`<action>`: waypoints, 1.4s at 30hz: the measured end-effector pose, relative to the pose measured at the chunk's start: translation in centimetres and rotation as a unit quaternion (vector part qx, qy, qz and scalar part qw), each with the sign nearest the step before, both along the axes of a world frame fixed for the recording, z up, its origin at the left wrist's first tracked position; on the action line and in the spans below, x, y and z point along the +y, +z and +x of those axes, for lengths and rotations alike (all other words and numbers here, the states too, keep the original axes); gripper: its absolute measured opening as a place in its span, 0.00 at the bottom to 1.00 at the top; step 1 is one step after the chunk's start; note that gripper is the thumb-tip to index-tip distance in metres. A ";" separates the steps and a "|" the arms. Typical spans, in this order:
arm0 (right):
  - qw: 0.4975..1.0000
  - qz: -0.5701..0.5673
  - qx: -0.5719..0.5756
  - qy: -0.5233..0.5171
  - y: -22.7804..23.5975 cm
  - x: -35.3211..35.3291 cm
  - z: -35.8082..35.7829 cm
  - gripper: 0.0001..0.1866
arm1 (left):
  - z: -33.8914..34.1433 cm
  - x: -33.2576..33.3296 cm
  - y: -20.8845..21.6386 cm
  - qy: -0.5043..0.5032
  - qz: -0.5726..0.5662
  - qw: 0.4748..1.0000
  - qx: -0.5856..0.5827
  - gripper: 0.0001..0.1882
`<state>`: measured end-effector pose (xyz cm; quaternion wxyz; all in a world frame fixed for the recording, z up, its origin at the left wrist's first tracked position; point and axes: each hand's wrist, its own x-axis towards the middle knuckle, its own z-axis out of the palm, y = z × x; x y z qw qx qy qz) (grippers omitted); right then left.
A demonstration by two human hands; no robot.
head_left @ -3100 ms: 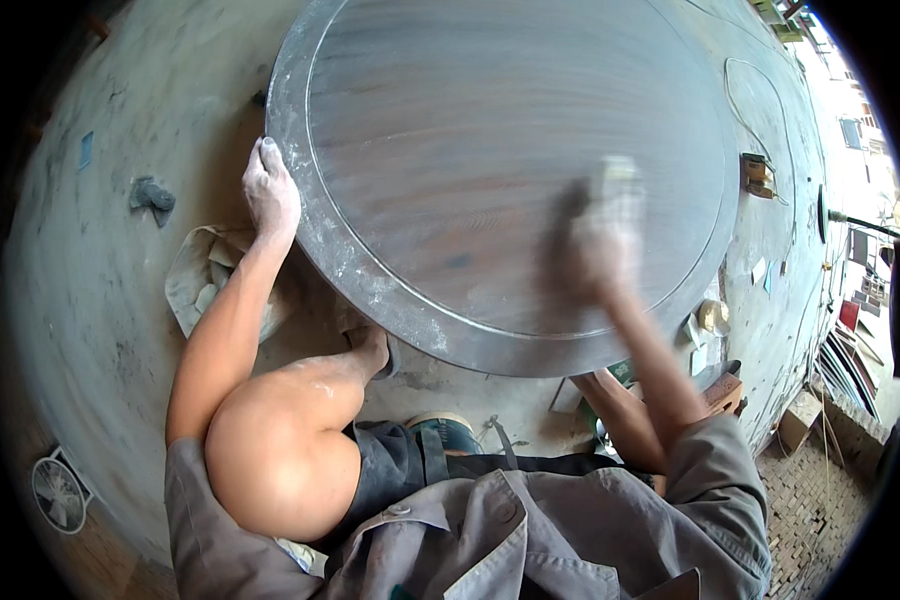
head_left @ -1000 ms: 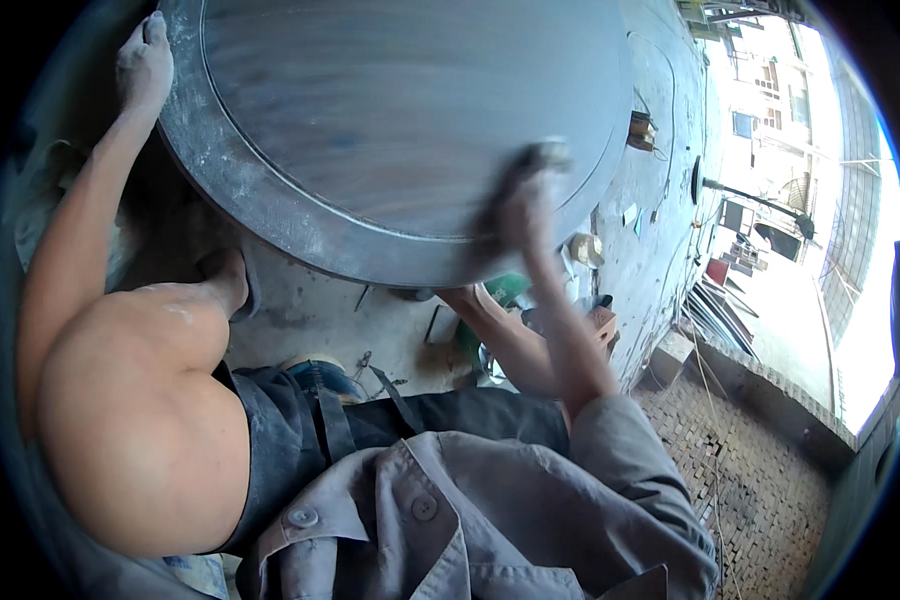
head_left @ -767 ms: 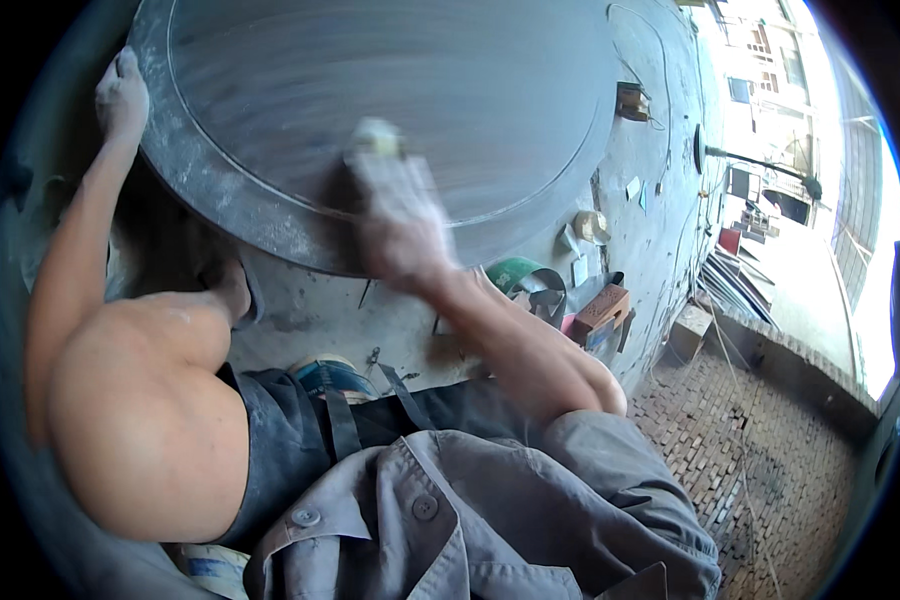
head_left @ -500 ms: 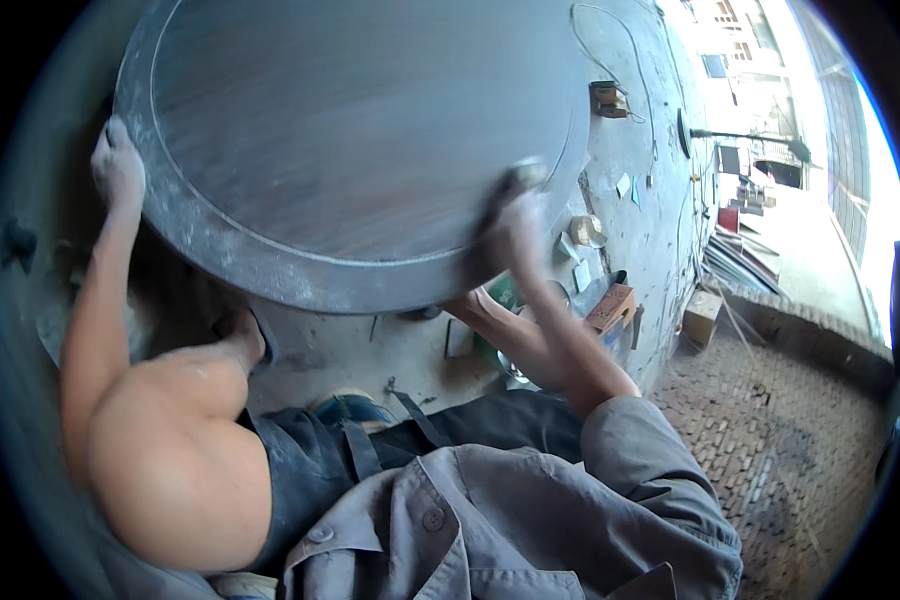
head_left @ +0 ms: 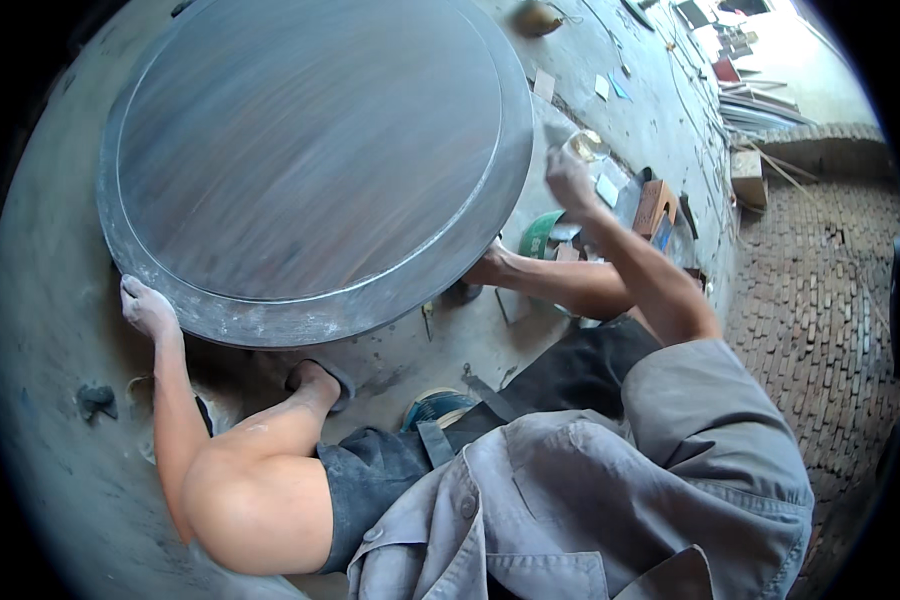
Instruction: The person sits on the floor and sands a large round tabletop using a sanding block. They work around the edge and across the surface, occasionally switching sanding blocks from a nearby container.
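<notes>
While the round top (head_left: 315,150) lay in front of the left knee (head_left: 255,500), the left hand (head_left: 150,310) held its near left edge. The right hand (head_left: 570,182) was off the top, to its right, close to a pale lump (head_left: 592,147); whether it gripped anything, I could not tell.

Seeing a dark grey lump (head_left: 96,401) lying on the floor (head_left: 55,270), a pale block (head_left: 747,175) sitting near brick paving (head_left: 810,290).

Left hand (head_left: 150,308) dusted white, right hand (head_left: 570,177) held out, forearms (head_left: 638,265) bare
</notes>
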<state>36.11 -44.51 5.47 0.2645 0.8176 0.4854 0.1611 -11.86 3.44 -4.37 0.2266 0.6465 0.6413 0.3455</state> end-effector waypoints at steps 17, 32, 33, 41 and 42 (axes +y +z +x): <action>0.914 0.116 0.352 0.168 -0.1 4.8 -26.3 0.35 | -0.3 0.0 1.1 0.006 0.014 1.000 -0.022 0.27; 0.862 0.046 0.447 0.233 -1.6 6.9 -30.6 0.35 | 0.7 -0.3 1.1 0.025 0.040 0.998 -0.038 0.25; 0.833 0.061 0.500 0.227 0.4 9.3 -32.1 0.36 | 0.8 -0.4 0.7 0.025 0.046 0.998 -0.036 0.25; 0.890 -0.027 0.401 0.218 -0.9 0.1 -17.9 0.36 | -1.3 -0.4 2.9 0.052 0.041 0.997 -0.045 0.25; 0.886 -0.066 0.407 0.213 0.4 0.9 -19.4 0.35 | 0.8 -0.9 1.8 0.044 0.022 0.997 -0.064 0.25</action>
